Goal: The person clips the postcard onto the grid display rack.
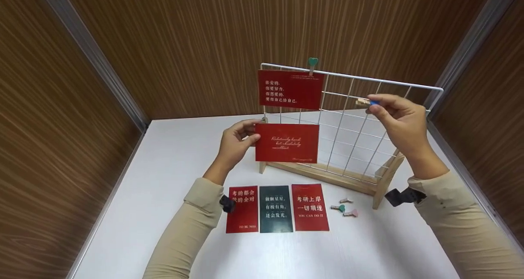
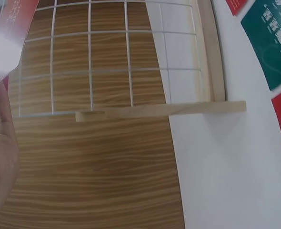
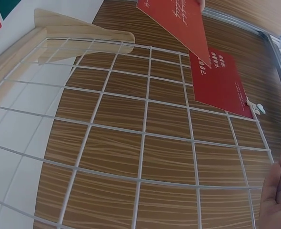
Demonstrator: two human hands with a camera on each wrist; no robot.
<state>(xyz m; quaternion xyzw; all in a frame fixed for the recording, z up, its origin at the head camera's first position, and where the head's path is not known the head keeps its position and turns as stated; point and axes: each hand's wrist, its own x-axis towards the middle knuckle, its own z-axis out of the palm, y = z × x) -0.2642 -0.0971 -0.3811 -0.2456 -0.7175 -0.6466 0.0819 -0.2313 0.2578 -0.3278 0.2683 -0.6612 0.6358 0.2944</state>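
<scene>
My left hand (image 1: 237, 141) pinches a red card (image 1: 286, 144) by its left edge, in front of a white wire grid (image 1: 348, 127). White script runs across that card's face. Between thumb and fingertips, my right hand (image 1: 403, 121) holds a small wooden clothespin (image 1: 363, 102) with a blue end, before the grid's upper right part. Another red card (image 1: 290, 90) hangs at the grid's top left, under a clothespin with a green heart (image 1: 313, 62). In the left wrist view the held card (image 2: 9, 38) shows at the left edge. The right wrist view catches only part of the right hand (image 3: 278, 191).
A wooden base (image 1: 319, 176) carries the grid on the white table (image 1: 172, 168). Nearer lie a red card (image 1: 242, 213), a dark green card (image 1: 276, 225) and another red card (image 1: 311, 223) in a row. Several small clothespins (image 1: 348, 214) lie right of them. Wood-grain panels (image 1: 204, 33) enclose the table.
</scene>
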